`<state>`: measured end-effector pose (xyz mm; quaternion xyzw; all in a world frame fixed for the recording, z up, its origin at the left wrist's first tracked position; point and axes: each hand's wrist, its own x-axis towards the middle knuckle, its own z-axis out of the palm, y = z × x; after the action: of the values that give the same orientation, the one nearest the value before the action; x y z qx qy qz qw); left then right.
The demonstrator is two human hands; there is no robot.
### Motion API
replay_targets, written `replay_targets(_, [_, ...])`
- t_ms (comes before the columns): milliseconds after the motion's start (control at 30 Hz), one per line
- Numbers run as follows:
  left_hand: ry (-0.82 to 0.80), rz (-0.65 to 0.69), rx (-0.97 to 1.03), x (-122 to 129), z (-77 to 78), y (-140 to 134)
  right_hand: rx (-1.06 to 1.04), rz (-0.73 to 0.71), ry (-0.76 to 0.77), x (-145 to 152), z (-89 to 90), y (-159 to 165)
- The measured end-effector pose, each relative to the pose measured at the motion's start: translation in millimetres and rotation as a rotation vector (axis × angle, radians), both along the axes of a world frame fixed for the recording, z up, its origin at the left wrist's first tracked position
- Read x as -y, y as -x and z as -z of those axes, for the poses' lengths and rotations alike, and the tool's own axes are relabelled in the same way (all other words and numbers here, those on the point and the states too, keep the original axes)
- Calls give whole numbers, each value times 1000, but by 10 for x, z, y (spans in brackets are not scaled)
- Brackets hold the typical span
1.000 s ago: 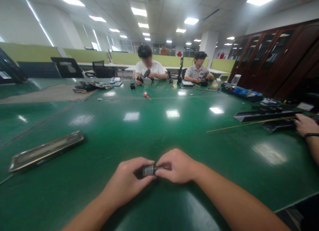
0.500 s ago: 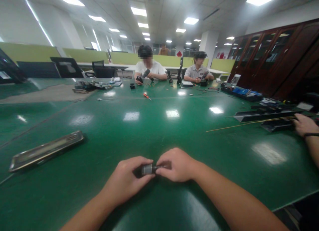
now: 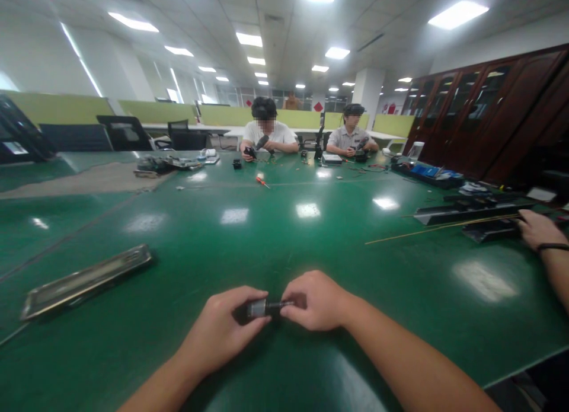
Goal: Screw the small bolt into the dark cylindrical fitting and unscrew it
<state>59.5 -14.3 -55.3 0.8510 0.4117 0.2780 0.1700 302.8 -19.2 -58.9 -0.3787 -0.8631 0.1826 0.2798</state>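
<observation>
Low in the middle of the head view, my left hand [image 3: 224, 322] is closed round a short grey cylinder [image 3: 256, 308], its thumb and fingers pressing from either side. A thin dark shaft [image 3: 274, 305] runs from the cylinder's right end toward my right hand [image 3: 316, 300]. My right hand pinches the shaft's far end with thumb and fingertips. Whether cylinder and shaft are one piece cannot be made out. Both hands are just over the green table [image 3: 249, 252].
A long metal-framed piece [image 3: 89, 280] lies at left. An orange screwdriver [image 3: 262, 182] lies farther off. At right, another person's hand [image 3: 540, 228] is by dark metal channels [image 3: 466, 209] and thin yellow rods [image 3: 413, 235]. Two people [image 3: 269, 133] sit across the table, handling dark tools.
The view has tilted up slightly, so the scene sits lower. My hands have drawn a little apart, and more of the dark shaft shows between them.
</observation>
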Motion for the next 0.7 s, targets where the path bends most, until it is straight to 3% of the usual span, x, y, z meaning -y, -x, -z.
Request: replay_targets(700, [-73,-36,5,-35,28,56,-12,21,-26,-19,-11,-63])
